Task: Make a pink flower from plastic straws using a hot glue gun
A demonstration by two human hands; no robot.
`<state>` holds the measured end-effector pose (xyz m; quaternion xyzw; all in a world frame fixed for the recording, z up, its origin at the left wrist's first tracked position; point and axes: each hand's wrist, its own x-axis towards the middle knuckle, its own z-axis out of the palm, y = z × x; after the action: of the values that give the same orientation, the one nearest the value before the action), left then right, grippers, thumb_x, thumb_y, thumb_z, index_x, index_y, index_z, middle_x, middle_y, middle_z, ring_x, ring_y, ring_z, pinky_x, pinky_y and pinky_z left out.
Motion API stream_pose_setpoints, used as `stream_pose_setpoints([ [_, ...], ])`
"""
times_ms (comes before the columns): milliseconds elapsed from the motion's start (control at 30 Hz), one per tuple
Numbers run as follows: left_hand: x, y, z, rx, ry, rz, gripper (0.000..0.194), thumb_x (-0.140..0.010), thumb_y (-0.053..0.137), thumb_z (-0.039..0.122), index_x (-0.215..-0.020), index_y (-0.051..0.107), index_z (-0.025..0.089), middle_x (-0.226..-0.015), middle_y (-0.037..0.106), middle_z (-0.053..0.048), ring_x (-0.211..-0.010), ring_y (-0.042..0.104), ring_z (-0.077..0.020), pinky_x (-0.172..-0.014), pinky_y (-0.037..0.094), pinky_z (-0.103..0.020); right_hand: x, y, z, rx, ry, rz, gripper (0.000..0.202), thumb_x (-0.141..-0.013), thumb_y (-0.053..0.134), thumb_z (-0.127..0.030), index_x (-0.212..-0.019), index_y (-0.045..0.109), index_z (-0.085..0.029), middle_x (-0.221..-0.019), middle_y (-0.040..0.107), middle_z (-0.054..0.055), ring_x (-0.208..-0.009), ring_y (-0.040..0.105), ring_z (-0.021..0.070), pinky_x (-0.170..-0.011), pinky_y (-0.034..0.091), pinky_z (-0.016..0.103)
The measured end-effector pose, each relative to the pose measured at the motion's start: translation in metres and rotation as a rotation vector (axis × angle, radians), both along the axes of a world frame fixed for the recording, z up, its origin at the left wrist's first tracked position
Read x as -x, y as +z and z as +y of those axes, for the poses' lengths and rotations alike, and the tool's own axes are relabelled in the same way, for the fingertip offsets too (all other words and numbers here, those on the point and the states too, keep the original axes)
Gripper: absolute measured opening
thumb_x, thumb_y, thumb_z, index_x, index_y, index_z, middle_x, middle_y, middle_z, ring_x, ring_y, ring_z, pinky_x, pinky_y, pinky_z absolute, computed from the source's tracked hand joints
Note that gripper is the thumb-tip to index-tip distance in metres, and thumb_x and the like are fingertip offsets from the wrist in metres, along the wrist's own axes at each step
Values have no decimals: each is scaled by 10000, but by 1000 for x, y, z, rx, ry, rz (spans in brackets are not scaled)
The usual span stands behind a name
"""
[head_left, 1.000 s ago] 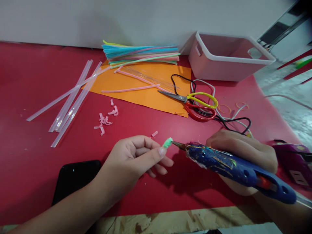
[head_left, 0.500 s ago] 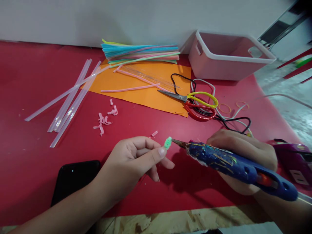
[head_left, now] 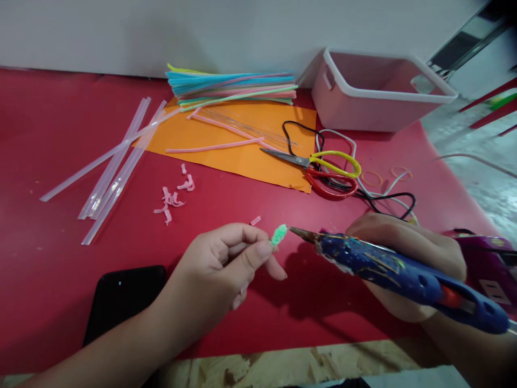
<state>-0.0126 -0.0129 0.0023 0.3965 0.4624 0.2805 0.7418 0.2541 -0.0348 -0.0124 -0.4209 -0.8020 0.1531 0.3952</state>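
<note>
Between the thumb and fingertips of my left hand (head_left: 232, 264) is a small green coiled piece (head_left: 279, 235), its free end pointing up and right. My right hand (head_left: 412, 258) is wrapped round a blue glue gun (head_left: 375, 264) stained with dried residue. The gun's metal nozzle points left, a short gap away from the top of the green piece. A short pink bit (head_left: 255, 220) lies on the red tabletop just behind my left hand. Part of my right hand is hidden behind the gun.
Clear glue sticks (head_left: 117, 178) and pink scraps (head_left: 173, 198) lie left. Behind are coloured pipe cleaners (head_left: 238, 86) on an orange sheet (head_left: 234, 161), scissors (head_left: 333, 170), cords (head_left: 404, 196) and a pink bin (head_left: 359, 110). A black phone (head_left: 125, 296) sits front left, a purple box (head_left: 480, 258) right.
The glue gun in my right hand has moved slightly right, widening the gap to the green piece. My left hand's lower fingers have curled in, and more of the green piece shows.
</note>
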Motion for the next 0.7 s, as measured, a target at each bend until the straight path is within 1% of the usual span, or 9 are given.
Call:
stream_pose_setpoints([
  [67, 1, 6, -2, -130, -10, 76, 138, -894, 654, 286, -777, 657, 214, -688, 749, 47, -416, 475, -20, -393, 376, -106, 0, 3, -1, -6, 11, -11, 179, -745, 583, -131, -912, 634, -172, -802, 653, 58, -704, 660, 178, -564, 517, 302],
  [133, 5, 13, -3, -335, -37, 180, 106, -889, 658, 256, -789, 688, 239, -713, 763, 53, -541, 618, -43, -502, 466, -104, 1, 7, -2, -19, 20, -26, 184, -783, 565, -112, -944, 626, -175, -815, 650, 53, -737, 667, 169, -586, 517, 286],
  [167, 7, 16, -4, -451, -41, 243, 89, -885, 661, 244, -806, 699, 256, -732, 769, 61, -608, 664, -56, -561, 498, -112, 1, 8, -2, -34, 23, -28, 189, -802, 557, -102, -962, 623, -177, -815, 648, 49, -747, 667, 164, -599, 517, 280],
  [267, 13, 21, -2, -789, 17, 493, 61, -858, 688, 237, -854, 717, 290, -776, 771, 81, -675, 692, -75, -642, 517, -144, 1, 8, 0, -83, 80, -24, 189, -865, 543, -128, -1033, 616, -171, -849, 650, 54, -804, 670, 174, -678, 539, 291],
  [333, 15, 21, 0, -934, 78, 647, 41, -842, 704, 252, -860, 725, 282, -783, 773, 74, -660, 684, -81, -640, 509, -161, 0, 6, 1, -106, 120, -24, 173, -886, 532, -153, -1038, 614, -166, -858, 647, 59, -830, 670, 185, -718, 548, 307],
  [400, 16, 19, 2, -982, 97, 718, 29, -841, 704, 264, -856, 729, 267, -764, 777, 66, -625, 684, -85, -593, 496, -170, 0, 6, 1, -101, 113, -30, 179, -862, 530, -123, -1015, 614, -166, -854, 642, 57, -823, 666, 186, -723, 549, 314],
  [500, 15, 15, 4, -972, 59, 722, 35, -845, 694, 255, -849, 729, 257, -717, 772, 68, -562, 675, -81, -509, 462, -176, 2, 7, 0, -79, 101, -33, 227, -791, 543, -76, -989, 616, -159, -849, 638, 60, -784, 658, 185, -689, 546, 323],
  [567, 14, 14, 4, -964, 44, 708, 36, -844, 692, 246, -845, 727, 254, -706, 769, 70, -555, 675, -81, -504, 459, -177, 3, 7, -1, -67, 101, -30, 245, -769, 552, -64, -987, 619, -152, -834, 636, 61, -754, 649, 179, -651, 538, 317],
  [700, 12, 14, 4, -977, 38, 703, 40, -835, 695, 232, -824, 727, 254, -700, 765, 69, -553, 673, -82, -494, 449, -182, 5, 5, -1, -65, 44, -22, 238, -761, 566, -41, -961, 622, -156, -801, 626, 51, -715, 633, 162, -612, 523, 298],
])
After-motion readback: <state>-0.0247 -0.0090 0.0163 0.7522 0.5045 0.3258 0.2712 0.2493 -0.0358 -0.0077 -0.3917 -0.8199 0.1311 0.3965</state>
